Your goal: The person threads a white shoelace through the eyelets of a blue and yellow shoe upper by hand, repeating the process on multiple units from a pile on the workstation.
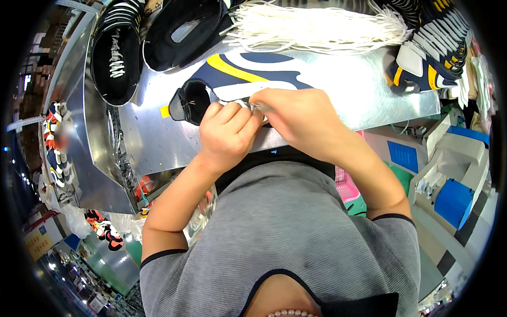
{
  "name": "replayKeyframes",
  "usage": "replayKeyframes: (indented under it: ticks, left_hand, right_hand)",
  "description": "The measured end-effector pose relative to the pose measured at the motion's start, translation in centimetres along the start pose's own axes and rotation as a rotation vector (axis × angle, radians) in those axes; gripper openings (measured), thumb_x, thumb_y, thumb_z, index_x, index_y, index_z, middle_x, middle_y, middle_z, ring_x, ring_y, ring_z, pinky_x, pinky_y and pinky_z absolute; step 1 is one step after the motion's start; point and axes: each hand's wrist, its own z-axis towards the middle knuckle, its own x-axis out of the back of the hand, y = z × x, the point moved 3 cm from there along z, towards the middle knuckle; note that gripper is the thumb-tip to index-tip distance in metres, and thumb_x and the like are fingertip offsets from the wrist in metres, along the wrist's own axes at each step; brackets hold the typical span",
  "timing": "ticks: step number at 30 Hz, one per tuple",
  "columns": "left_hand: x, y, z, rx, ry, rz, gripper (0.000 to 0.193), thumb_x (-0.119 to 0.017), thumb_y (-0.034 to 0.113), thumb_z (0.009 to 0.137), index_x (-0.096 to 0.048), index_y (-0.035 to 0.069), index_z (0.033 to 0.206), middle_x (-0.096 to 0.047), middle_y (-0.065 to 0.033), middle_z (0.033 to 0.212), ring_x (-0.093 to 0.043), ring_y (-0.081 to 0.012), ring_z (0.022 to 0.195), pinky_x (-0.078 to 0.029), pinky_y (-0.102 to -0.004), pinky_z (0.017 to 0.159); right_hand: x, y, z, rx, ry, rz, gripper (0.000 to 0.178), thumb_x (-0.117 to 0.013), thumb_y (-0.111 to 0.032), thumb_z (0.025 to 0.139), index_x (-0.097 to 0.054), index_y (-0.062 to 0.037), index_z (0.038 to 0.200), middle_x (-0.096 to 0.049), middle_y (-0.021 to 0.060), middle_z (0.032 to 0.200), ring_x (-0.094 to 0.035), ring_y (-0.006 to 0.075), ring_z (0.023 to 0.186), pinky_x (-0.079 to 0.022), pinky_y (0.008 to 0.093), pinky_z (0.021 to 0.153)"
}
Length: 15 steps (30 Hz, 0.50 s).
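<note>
A navy shoe upper point(237, 75) with yellow and white panels lies on its side on the metal table in front of me. Its dark collar opening point(196, 103) is at the left, with a small yellow tab beside it. My left hand point(229, 128) is closed at the near edge of the upper, fingers curled over it. Pressed close against it, my right hand point(298, 117) pinches with thumb and forefinger. A thin whitish strand, seemingly a shoelace point(256, 106), shows between the fingertips; most of it is hidden by the hands.
Beyond the upper lies a bundle of white laces point(317, 27). Black shoe uppers point(117, 63) stand at the far left, and stacked navy, white and yellow uppers point(428, 66) at the far right. A pink basket point(346, 186) sits below the table point(364, 100), near white-and-blue equipment point(454, 195).
</note>
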Motion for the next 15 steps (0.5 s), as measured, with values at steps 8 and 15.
replayKeyframes:
  ticks: [8, 15]
  left_hand:
    - [0.0, -0.4, -0.9, 0.025, -0.007, 0.018, 0.023, -0.081, 0.01, 0.066, -0.068, 0.008, 0.086, -0.054, 0.0009, 0.069, -0.053, -0.0179, 0.065, -0.035, -0.0331, 0.057]
    - [-0.5, -0.6, -0.3, 0.054, -0.068, -0.153, 0.022, -0.082, 0.012, 0.068, -0.067, 0.009, 0.084, -0.056, -0.0005, 0.069, -0.053, -0.0201, 0.066, -0.036, -0.0338, 0.058]
  right_hand:
    - [-1.5, 2.4, 2.2, -0.374, -0.393, -0.21, 0.019, -0.068, -0.015, 0.083, -0.068, -0.0113, 0.102, -0.072, 0.008, 0.082, -0.07, 0.0318, 0.078, -0.053, 0.0404, 0.065]
    - [3.4, 2.8, 4.8, -0.245, 0.042, 0.135, 0.019, -0.067, -0.014, 0.091, -0.07, -0.0035, 0.107, -0.074, 0.0092, 0.098, -0.07, 0.0167, 0.085, -0.055, 0.0298, 0.08]
